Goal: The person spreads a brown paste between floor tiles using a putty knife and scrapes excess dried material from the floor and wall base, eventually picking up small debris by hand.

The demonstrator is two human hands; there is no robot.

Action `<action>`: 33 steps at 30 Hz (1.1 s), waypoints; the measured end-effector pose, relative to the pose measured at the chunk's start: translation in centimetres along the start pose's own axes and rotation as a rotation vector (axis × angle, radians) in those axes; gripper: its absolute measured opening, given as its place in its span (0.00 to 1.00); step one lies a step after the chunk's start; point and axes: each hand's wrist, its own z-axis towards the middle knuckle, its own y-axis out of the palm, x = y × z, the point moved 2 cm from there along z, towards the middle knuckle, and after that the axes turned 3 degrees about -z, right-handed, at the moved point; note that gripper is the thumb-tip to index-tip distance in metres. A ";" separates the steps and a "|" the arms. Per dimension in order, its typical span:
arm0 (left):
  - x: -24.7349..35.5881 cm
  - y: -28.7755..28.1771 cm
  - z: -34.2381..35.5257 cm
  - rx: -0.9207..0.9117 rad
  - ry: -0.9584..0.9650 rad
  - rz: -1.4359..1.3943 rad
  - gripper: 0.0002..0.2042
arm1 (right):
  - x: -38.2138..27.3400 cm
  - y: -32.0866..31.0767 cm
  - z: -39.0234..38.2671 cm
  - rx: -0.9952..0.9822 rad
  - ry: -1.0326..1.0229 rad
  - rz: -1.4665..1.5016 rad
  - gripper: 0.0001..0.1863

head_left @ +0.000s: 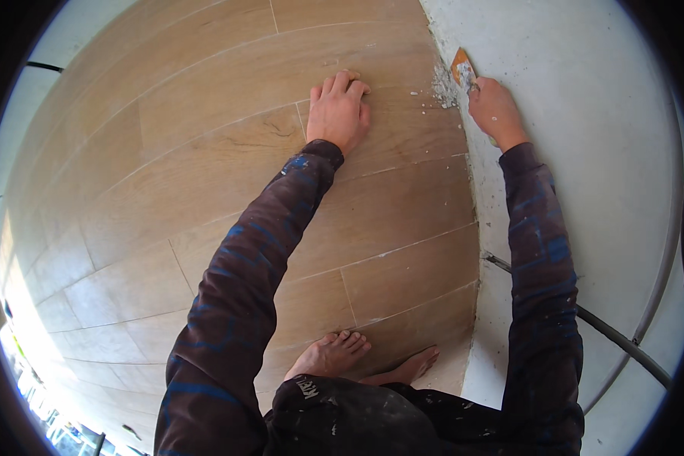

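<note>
The floor [403, 197] meets the white wall [593, 182]; on it the left hand [338, 114] leans, likely for support, its grip's opening impossible to tell. The right hand [496, 112] closes round a scraper [460, 65], probably for control, against the wall near crumbs [442, 89].

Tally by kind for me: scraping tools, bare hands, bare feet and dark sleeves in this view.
Scraping tools: 1, a putty knife
Bare hands: 2, left hand and right hand
Bare feet: 2, left foot and right foot
Dark sleeves: 2, left sleeve and right sleeve
Total: 7
</note>
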 end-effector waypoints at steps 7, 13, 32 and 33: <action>0.0 0.2 0.8 -0.026 0.001 0.010 0.14 | 0.1 -1.1 -0.2 -0.351 0.281 0.299 0.12; -0.1 4.8 6.0 -0.047 0.144 -0.061 0.21 | 1.7 -4.0 -10.1 0.029 0.161 0.446 0.12; 4.5 13.0 14.8 -0.509 0.698 0.020 0.13 | 1.3 -3.5 -26.8 -0.152 0.612 1.204 0.10; 4.6 13.1 14.4 -0.526 0.645 -0.094 0.12 | 1.4 -3.5 -26.9 -0.153 0.614 1.201 0.10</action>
